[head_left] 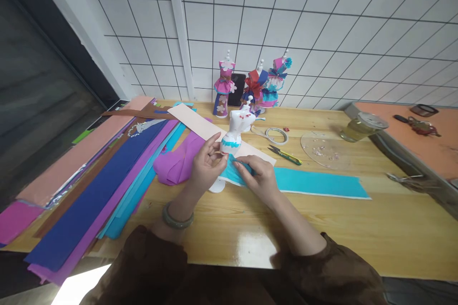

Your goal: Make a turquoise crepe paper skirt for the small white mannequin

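Note:
A small white dress-form mannequin (pixel 236 126) stands on a round white base, with a turquoise band around its hips and red bits at its neckline. My left hand (pixel 207 162) is at the mannequin's lower left, thumb and fingers closing on the edge of a turquoise crepe paper strip (pixel 318 182). On the other side, my right hand (pixel 259 174) pinches the same strip just below the hips. From there the strip, edged in white, runs flat across the table to the right. Part of the base is hidden behind my left hand and the paper.
Crepe paper sheets (pixel 96 181) in several colours cover the left. A purple piece (pixel 179 159) and a pale pink strip (pixel 195 121) lie behind my hands. Dressed mannequins (pixel 225 83) stand by the wall. Thread snips (pixel 285 155), a tape roll (pixel 276 136), a bead plate (pixel 322 150) and a cup (pixel 363 126) are rightward.

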A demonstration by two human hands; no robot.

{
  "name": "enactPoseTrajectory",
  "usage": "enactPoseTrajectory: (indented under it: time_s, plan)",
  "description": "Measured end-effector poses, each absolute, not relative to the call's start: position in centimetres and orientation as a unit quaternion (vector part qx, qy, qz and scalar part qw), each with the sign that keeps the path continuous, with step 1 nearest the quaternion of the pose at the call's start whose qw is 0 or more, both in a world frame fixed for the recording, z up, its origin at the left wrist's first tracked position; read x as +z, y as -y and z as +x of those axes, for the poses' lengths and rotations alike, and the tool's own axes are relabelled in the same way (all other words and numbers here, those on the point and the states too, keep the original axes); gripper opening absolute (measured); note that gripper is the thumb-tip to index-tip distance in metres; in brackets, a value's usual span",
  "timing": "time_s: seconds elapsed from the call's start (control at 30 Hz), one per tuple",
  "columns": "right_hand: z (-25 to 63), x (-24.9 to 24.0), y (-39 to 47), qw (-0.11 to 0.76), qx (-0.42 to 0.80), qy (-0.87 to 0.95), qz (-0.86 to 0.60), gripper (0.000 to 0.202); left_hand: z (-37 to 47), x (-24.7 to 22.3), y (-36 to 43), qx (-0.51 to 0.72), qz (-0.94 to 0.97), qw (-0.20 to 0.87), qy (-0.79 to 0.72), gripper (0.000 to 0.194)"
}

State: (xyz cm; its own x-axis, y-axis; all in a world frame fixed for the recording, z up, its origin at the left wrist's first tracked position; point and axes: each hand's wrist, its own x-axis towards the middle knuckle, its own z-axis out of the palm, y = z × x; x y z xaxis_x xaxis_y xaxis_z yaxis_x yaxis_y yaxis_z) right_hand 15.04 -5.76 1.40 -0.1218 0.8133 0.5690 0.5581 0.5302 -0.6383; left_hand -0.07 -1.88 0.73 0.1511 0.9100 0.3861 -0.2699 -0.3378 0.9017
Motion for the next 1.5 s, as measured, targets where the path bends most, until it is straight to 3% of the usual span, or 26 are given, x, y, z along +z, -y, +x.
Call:
enactPoseTrajectory:
  time_s: [0.2,0.8,1.5]
  plan:
    - [15.17,1.42,5.70,0.463,0.113,0.751,-0.457,0.016,-0.19,0.54,1.73,0.586,0.571,0.507,-0.270,0.048]
    - [15.20,1.31,5.54,0.488,0.093,0.756,-0.426,0.013,-0.16,0.11,1.35,0.572,0.572,0.541,-0.230,0.057]
    - [15.38,1.39,5.61,0.504,0.104,0.748,-0.419,0.011,-0.16,0.37,2.02,0.557,0.576,0.559,-0.214,0.050]
